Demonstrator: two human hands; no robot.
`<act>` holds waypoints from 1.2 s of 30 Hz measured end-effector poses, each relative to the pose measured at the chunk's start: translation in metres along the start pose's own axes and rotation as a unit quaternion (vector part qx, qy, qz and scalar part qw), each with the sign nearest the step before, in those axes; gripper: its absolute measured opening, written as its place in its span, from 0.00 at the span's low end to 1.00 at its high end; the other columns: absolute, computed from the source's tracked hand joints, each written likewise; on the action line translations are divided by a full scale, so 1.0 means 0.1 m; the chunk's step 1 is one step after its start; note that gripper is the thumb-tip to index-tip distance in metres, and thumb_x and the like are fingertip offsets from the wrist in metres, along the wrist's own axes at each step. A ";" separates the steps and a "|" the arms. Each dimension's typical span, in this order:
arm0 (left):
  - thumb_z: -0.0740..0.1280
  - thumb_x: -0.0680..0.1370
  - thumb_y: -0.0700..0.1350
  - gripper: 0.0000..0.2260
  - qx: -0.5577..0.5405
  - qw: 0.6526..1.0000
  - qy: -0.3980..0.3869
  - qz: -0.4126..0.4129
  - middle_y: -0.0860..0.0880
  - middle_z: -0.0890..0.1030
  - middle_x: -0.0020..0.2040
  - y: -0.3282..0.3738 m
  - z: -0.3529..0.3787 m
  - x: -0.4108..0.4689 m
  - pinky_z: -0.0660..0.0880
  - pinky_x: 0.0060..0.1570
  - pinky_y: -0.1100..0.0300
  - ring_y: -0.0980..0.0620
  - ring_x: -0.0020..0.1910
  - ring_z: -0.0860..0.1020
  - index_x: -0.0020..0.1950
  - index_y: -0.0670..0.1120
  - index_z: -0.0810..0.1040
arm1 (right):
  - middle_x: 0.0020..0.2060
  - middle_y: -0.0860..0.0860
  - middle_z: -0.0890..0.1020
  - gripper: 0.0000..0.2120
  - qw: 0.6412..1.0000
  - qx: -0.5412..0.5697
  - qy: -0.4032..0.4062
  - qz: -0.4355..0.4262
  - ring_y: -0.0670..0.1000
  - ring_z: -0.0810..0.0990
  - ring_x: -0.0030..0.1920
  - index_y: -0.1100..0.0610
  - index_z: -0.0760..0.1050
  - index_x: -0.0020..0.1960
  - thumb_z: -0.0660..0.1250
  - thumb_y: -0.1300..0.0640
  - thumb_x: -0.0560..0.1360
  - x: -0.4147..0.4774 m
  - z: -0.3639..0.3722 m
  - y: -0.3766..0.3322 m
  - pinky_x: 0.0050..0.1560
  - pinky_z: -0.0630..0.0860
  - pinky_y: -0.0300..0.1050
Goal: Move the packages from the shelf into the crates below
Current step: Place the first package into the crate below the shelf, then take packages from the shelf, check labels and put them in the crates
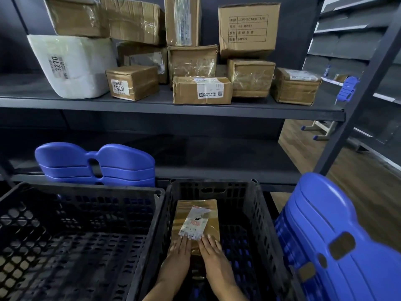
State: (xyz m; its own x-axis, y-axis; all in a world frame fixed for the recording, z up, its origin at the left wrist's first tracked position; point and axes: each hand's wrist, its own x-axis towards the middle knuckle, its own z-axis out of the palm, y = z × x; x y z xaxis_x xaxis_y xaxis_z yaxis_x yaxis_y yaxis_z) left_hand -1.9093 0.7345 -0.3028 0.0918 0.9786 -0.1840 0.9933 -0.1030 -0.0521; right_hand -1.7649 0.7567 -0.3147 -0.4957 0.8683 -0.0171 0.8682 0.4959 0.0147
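A brown taped package (196, 216) with a white label lies inside the right black crate (263, 216). My left hand (180, 250) and my right hand (211, 250) rest flat on its near end, fingers straight, side by side. The left black crate (71, 192) holds nothing that I can see. On the shelf (152, 105) above stand several more brown cardboard packages, among them one labelled 6767 (132, 82), a flat one with a QR label (201, 90), a large box printed CORRECTION TAPE (248, 29), and a white foam box (71, 65).
Stacked blue plastic chair parts (95, 164) lie on the lower shelf behind the left crate. Another blue stack (329, 240) stands right of the right crate. A dark shelf post (358, 101) slants at the right, with wooden floor beyond.
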 end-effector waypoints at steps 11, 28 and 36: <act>0.52 0.81 0.38 0.29 0.010 0.997 -0.070 0.030 0.41 0.41 0.79 -0.02 -0.31 -0.16 0.42 0.77 0.52 0.44 0.78 0.41 0.78 0.39 0.40 | 0.78 0.53 0.41 0.28 0.992 0.073 -0.104 -0.004 0.54 0.37 0.77 0.59 0.42 0.78 0.49 0.55 0.84 -0.10 -0.34 -0.03 0.73 0.33 0.45; 0.55 0.81 0.47 0.29 0.085 0.983 0.162 0.010 0.43 0.57 0.78 -0.28 -3.35 -0.65 0.48 0.76 0.50 0.45 0.77 0.56 0.78 0.40 0.49 | 0.78 0.53 0.51 0.27 0.993 0.088 0.074 0.032 0.52 0.47 0.78 0.58 0.49 0.79 0.50 0.48 0.83 -0.03 -3.51 0.18 0.76 0.46 0.46; 0.56 0.80 0.48 0.23 0.077 0.957 0.278 0.017 0.44 0.71 0.70 -0.45 -4.32 -0.56 0.56 0.74 0.54 0.46 0.71 0.67 0.73 0.41 0.62 | 0.78 0.53 0.53 0.28 0.976 0.133 0.145 0.095 0.51 0.48 0.78 0.58 0.50 0.78 0.52 0.49 0.83 0.07 -4.55 0.48 0.75 0.51 0.46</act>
State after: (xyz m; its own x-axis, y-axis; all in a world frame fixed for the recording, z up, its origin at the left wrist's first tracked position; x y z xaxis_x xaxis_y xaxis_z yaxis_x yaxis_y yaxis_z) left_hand -1.9291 0.7613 0.1343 0.1894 0.9130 0.3613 0.9710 -0.1196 -0.2068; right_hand -1.7364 0.7905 0.1411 -0.2767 0.9290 0.2458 0.9010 0.3397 -0.2698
